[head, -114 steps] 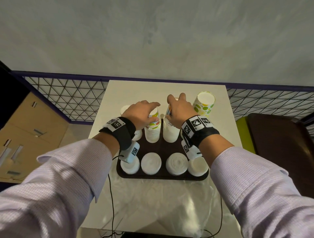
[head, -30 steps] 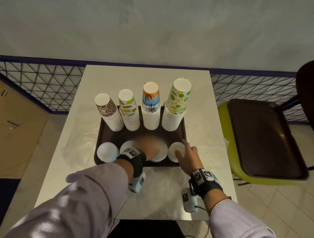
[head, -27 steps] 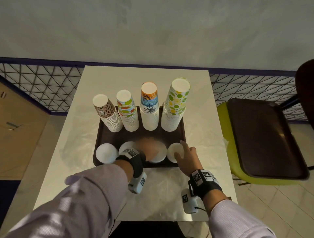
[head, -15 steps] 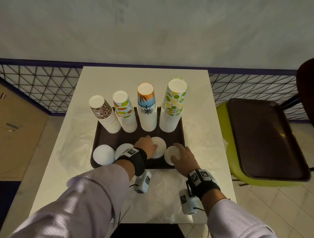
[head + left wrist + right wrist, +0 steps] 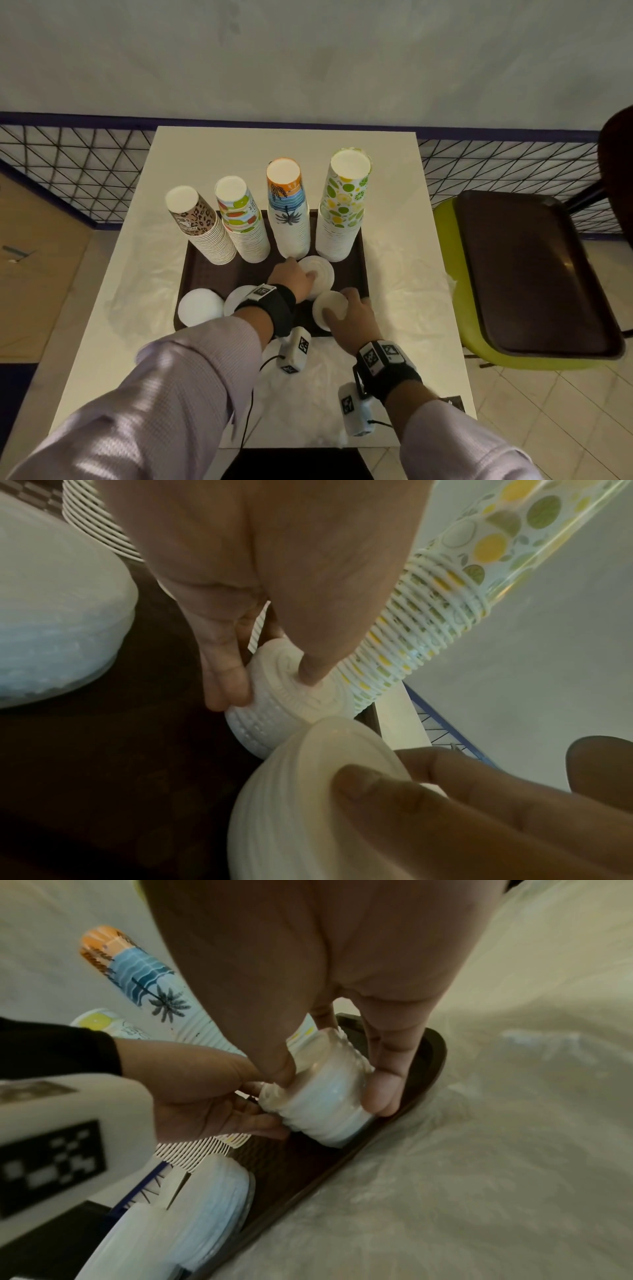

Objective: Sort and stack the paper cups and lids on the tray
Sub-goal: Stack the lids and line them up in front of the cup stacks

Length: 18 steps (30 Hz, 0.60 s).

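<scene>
Four patterned paper cup stacks stand upside down along the back of the dark brown tray (image 5: 212, 274): leopard (image 5: 202, 229), fruit (image 5: 245, 222), palm (image 5: 289, 212), lime-dot (image 5: 342, 209). White lid stacks sit in front. My left hand (image 5: 308, 274) grips one lid stack (image 5: 320, 274) close to the palm cups, fingers on its side and thumb on top (image 5: 284, 696). My right hand (image 5: 337, 308) holds the rightmost lid stack (image 5: 329, 303) by its sides near the tray's front right corner (image 5: 325, 1093). Two more lid stacks (image 5: 200, 306) rest at the front left, one partly hidden by my left wrist.
The tray sits on a white table (image 5: 284, 147) covered with clear plastic film. A green chair (image 5: 455, 274) carrying a second dark tray (image 5: 531, 274) stands to the right. A black wire fence (image 5: 85, 161) runs behind the table. A cardboard box (image 5: 34, 257) lies on the floor at left.
Both hands left the cup stacks and came to the front row of lids. In the last half second my left hand carried its lid stack back toward the palm cups; the right hand closed round the rightmost stack.
</scene>
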Available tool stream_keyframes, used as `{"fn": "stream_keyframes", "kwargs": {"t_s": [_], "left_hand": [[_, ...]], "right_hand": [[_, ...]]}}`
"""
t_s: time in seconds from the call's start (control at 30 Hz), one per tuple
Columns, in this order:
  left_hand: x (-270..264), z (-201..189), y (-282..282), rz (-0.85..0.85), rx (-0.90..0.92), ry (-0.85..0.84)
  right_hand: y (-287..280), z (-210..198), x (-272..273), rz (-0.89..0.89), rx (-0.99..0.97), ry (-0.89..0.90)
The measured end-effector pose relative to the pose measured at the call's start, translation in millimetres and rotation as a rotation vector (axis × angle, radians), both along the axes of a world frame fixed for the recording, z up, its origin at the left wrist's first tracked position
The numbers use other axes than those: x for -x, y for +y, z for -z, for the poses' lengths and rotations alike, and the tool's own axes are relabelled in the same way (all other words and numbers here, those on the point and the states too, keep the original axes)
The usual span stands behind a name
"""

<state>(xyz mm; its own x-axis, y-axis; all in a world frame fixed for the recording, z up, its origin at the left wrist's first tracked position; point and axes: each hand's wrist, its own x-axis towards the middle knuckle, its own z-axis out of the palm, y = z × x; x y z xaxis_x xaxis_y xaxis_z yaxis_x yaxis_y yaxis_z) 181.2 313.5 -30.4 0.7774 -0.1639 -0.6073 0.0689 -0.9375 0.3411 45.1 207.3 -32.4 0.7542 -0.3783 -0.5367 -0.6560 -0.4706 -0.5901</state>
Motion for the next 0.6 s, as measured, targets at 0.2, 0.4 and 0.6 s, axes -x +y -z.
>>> {"fn": "stream_keyframes", "kwargs": {"t_s": [0.2,0.4,0.6], "left_hand": [[1,0,3,-0.055,0.056,0.003],[4,-3,1,-0.087,0.073,0.011],[6,-6,-3,-0.125,0.111,0.019]], "right_hand": [[7,1,-4,0.048,-0.002,0.017],[15,6,-7,0.037,0.034,0.071],[25,11,-16,0.08,0.02,0.104]]}}
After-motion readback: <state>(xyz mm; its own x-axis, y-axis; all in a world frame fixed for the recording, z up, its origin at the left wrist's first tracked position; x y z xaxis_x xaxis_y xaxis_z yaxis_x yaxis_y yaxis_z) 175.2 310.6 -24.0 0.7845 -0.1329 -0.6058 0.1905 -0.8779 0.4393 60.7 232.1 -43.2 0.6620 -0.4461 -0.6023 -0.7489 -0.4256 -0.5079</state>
